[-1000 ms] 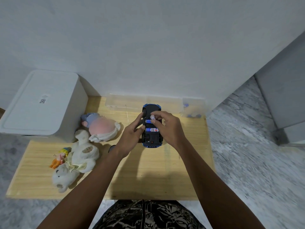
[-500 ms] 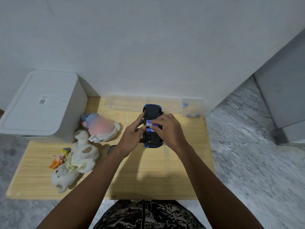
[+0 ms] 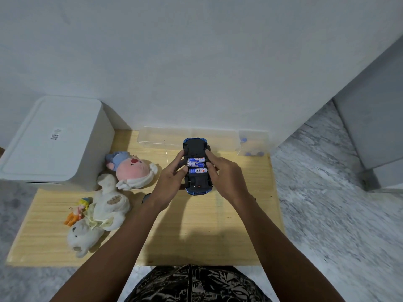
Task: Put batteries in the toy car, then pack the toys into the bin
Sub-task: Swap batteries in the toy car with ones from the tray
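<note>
A pale wooden table [image 3: 196, 236] is standing against a white wall, and a big white lidded bin [image 3: 52, 142] is sitting at its far left corner. Along the back edge a clear plastic box [image 3: 163, 138] is lying, with a smaller clear container [image 3: 254, 141] just beside it on the right holding small blue bits too blurred to name. On the left side three soft toys are resting near the bin — a white teddy bear [image 3: 98, 216] on its back, a pink plush [image 3: 133, 171] with a blue cap, and a little orange-and-yellow doll [image 3: 77, 211] touching the bear.

The person is holding the blue toy car [image 3: 197, 166] upside down over the middle of the table, between both hands. The left hand [image 3: 170, 182] is curling round the car's left flank, thumb pressing by the open compartment. The right hand [image 3: 224, 177] is gripping the right flank, fingertips bent against the edge. Three blue-and-white batteries [image 3: 197, 165] are lying side by side in the underside — the cover is off.
</note>
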